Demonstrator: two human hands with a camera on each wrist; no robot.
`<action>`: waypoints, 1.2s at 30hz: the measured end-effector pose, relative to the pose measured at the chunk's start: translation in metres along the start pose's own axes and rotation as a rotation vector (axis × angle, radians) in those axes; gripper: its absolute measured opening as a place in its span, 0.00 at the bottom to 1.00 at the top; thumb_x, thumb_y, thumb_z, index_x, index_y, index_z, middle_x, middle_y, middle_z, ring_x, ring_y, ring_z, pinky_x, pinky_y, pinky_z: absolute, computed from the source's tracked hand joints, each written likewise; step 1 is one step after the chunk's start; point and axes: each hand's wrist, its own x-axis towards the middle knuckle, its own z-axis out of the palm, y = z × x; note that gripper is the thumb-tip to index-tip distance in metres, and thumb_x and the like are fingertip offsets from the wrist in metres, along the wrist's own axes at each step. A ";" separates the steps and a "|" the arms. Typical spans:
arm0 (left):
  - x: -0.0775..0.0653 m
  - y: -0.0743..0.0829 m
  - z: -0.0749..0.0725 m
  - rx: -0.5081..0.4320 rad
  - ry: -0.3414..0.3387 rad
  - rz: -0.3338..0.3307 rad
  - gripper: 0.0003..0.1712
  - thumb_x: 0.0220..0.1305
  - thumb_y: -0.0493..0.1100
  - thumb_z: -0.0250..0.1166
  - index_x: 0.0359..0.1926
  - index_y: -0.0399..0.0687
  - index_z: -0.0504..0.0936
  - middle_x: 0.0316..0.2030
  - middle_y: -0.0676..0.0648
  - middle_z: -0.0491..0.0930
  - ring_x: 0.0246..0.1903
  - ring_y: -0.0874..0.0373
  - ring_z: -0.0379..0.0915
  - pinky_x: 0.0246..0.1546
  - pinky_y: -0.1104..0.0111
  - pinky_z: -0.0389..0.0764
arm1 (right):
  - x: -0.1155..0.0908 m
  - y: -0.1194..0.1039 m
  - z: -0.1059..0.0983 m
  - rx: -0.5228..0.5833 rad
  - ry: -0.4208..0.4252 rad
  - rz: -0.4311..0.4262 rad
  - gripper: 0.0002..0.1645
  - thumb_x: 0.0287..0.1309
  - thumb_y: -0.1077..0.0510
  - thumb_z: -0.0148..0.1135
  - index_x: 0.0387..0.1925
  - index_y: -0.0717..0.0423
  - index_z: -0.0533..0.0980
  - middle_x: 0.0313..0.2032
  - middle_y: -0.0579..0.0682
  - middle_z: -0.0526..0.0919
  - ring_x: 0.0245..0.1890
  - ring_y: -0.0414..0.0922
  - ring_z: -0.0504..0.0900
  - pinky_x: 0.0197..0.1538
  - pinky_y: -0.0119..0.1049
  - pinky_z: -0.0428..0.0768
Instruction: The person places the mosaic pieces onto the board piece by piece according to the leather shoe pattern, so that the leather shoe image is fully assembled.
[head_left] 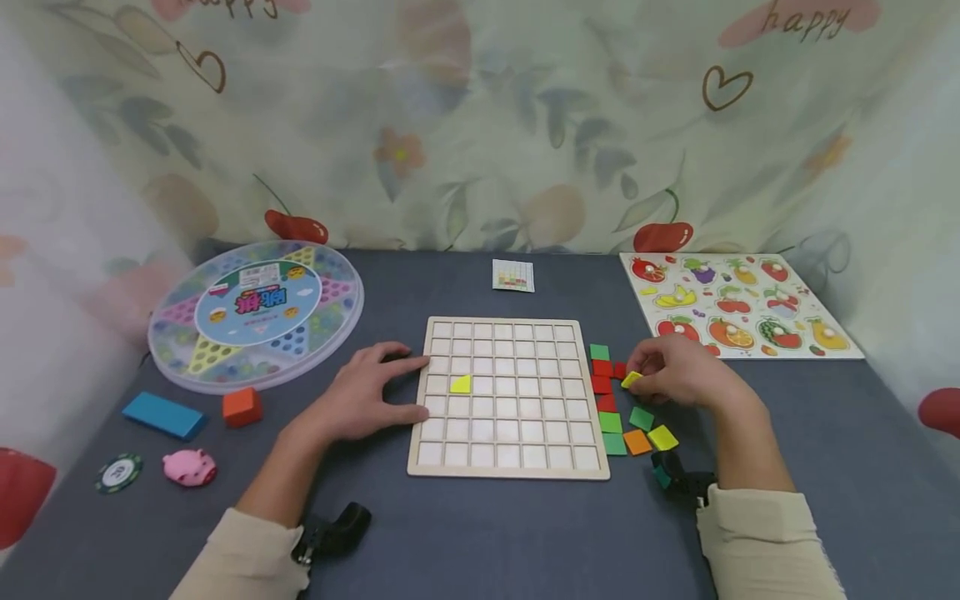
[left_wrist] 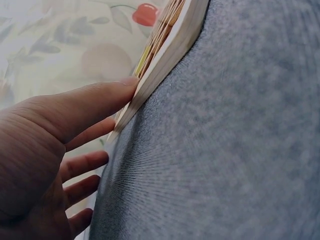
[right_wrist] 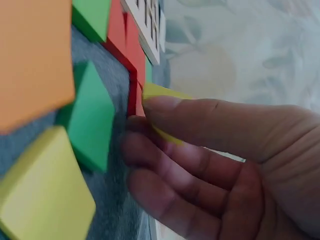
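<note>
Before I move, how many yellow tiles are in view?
3: a yellow tile on the board, another pinched in the right hand, a third on the table beside the orange tile. The hand may hide others.

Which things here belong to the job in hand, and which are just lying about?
Likely the job:
grid
held yellow tile
placed yellow tile
loose tiles
perhaps the card

Apparently lying about:
round game
fruit board
blue block
orange block
toy pig
chip

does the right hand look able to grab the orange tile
Probably yes: the orange tile lies uncovered near the right hand, though that hand pinches a yellow tile it would likely need to set down first.
</note>
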 end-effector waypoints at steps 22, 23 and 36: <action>0.000 -0.001 -0.002 -0.004 -0.005 0.018 0.43 0.63 0.62 0.72 0.75 0.54 0.72 0.73 0.37 0.64 0.72 0.34 0.57 0.67 0.35 0.61 | 0.022 -0.052 0.004 0.235 0.009 -0.206 0.19 0.67 0.57 0.68 0.56 0.59 0.80 0.39 0.57 0.86 0.34 0.50 0.87 0.41 0.40 0.86; 0.000 -0.001 -0.001 -0.003 -0.003 0.019 0.43 0.63 0.62 0.72 0.75 0.54 0.72 0.73 0.37 0.64 0.72 0.34 0.57 0.68 0.35 0.61 | 0.025 -0.058 0.006 0.239 -0.018 -0.211 0.18 0.66 0.57 0.68 0.54 0.59 0.80 0.39 0.58 0.85 0.35 0.51 0.87 0.42 0.41 0.87; 0.001 -0.002 -0.001 -0.005 -0.009 0.007 0.43 0.63 0.62 0.72 0.75 0.56 0.72 0.74 0.39 0.63 0.73 0.35 0.56 0.69 0.35 0.60 | 0.060 -0.113 0.034 -0.007 -0.281 -0.276 0.07 0.63 0.65 0.64 0.41 0.54 0.84 0.30 0.52 0.86 0.26 0.46 0.84 0.39 0.40 0.84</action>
